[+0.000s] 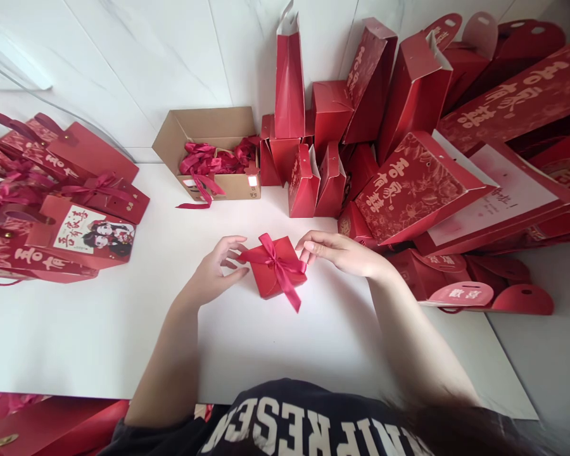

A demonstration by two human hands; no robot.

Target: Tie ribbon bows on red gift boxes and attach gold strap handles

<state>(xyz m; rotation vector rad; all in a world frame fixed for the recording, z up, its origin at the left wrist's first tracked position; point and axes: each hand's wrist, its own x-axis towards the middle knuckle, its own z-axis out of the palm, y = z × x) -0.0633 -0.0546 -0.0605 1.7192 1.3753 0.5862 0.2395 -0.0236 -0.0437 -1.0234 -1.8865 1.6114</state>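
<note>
A small red gift box [261,277] lies on the white table, tied with a crimson ribbon [272,261]. The ribbon forms a bow on top, with a tail hanging over the near edge. My left hand [216,269] is at the box's left side, thumb and fingers apart, fingertips close to the left bow loop. On the other side, my right hand [335,250] has thumb and fingers pinched at the right bow loop.
Behind the box stands an open cardboard box [209,120] of loose ribbon [204,158]. Red gift boxes [394,190] are piled along the right. More ribbon-tied boxes [83,234] crowd the left. The table edge [513,373] runs at the near right.
</note>
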